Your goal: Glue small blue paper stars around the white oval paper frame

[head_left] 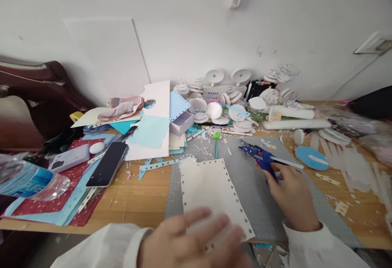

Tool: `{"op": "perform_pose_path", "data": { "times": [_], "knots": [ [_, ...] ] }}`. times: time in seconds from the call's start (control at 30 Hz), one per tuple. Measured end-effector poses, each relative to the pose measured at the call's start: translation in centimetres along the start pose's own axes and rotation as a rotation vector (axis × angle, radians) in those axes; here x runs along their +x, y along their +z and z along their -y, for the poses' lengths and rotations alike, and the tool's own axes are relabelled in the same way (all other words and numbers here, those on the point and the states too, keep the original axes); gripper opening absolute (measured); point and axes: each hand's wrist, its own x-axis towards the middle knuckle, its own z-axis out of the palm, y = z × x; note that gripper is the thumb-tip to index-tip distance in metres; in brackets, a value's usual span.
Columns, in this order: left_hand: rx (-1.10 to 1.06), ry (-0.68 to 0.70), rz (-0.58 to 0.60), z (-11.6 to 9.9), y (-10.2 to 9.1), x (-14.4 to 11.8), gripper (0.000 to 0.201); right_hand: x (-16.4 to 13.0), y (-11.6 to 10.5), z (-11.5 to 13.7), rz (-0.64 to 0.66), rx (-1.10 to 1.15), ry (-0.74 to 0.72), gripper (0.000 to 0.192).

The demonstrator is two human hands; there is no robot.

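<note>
A cream paper sheet with a punched border lies on a grey cutting mat in front of me. My left hand rests flat on the sheet's near edge, fingers spread, blurred. My right hand is on the mat to the right, its fingers wrapped around the handle of a blue glue gun. The gun lies low over the mat, nozzle pointing left and away, with a white glue stick sticking out of its back.
A black phone, a lilac power bank and red and blue papers lie at left, with a water bottle. White paper discs, a small drawer box and scraps crowd the back. A blue disc lies right.
</note>
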Motion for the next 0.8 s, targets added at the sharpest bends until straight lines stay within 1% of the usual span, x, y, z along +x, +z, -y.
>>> {"op": "perform_pose_path", "data": {
  "times": [0.07,0.13,0.2,0.23,0.3,0.37,0.4,0.47,0.57,0.63,0.67,0.73,0.8],
  "knots": [
    [0.030,0.056,-0.051,2.0,-0.8,2.0,0.045,0.1,-0.9,-0.5,0.003,0.024,0.045,0.038],
    [0.074,-0.220,-0.117,3.5,-1.1,3.2,0.042,0.3,-2.2,-1.3,-0.016,0.032,0.132,0.040],
    [0.031,-0.469,-0.130,4.8,-0.7,3.4,0.040,0.8,-3.7,-2.4,-0.049,-0.003,0.253,0.041],
    [-0.016,-0.563,-0.124,5.3,-0.2,3.3,0.040,1.1,-4.4,-3.1,-0.059,-0.034,0.316,0.040],
    [-0.138,-0.688,-0.112,6.3,1.0,3.0,0.039,1.7,-5.2,-4.6,-0.041,-0.109,0.408,0.038],
    [-0.301,-0.768,-0.067,7.0,2.2,2.8,0.036,2.4,-5.3,-6.1,0.004,-0.164,0.478,0.034],
    [-0.382,-0.789,-0.051,7.3,2.6,2.8,0.034,2.7,-5.1,-6.8,0.041,-0.178,0.505,0.031],
    [-0.516,-0.795,-0.053,7.7,3.2,2.9,0.027,3.0,-4.5,-7.9,0.110,-0.162,0.516,0.026],
    [-0.644,-0.745,-0.085,8.1,3.1,3.0,0.015,3.1,-3.6,-9.0,0.156,-0.089,0.458,0.020],
    [-0.702,-0.705,-0.069,8.1,2.7,2.8,0.011,2.9,-3.5,-9.3,0.147,-0.084,0.403,0.019],
    [-0.720,-0.688,-0.051,8.1,2.5,2.6,0.010,2.7,-3.7,-9.2,0.134,-0.123,0.380,0.018],
    [-0.723,-0.665,0.002,8.1,2.2,2.3,0.009,2.1,-4.5,-8.2,0.075,-0.270,0.352,0.019],
    [-0.695,-0.671,0.053,8.1,2.1,2.0,0.010,1.4,-5.3,-6.2,0.018,-0.403,0.340,0.022]
  ]
}}
